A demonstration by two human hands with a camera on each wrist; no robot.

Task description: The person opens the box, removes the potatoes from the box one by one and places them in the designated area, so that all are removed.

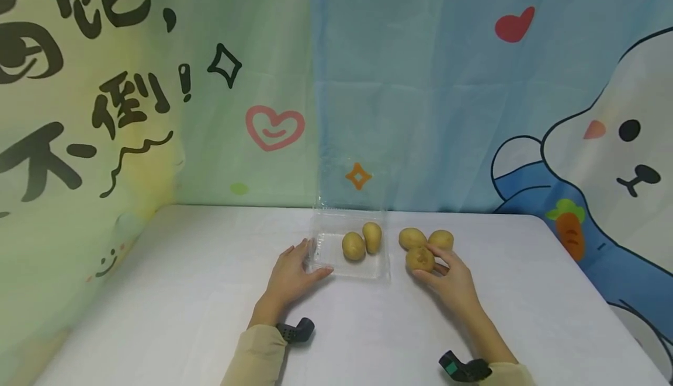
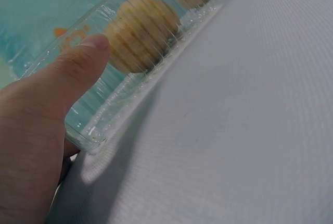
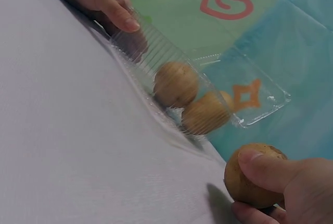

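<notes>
A clear plastic clamshell container (image 1: 327,259) lies on the table, holding two potatoes, one rounder (image 1: 353,247) and one longer (image 1: 372,237). My left hand (image 1: 289,276) holds its near left corner, with the thumb along the front wall (image 2: 132,81) and the fingers at the left side. Right of the container, my right hand (image 1: 453,282) pinches a potato (image 3: 255,177) between thumb and fingers. Two more potatoes (image 1: 412,238) (image 1: 441,239) lie just behind the held one. In the right wrist view, the potato sits slightly above its shadow.
The container's clear lid (image 3: 265,99) stands raised at the back, against the printed curtain (image 1: 420,111). White cloth covers the table (image 1: 210,292). A dark wrist camera (image 1: 297,330) is strapped on the left wrist, another (image 1: 465,368) on the right.
</notes>
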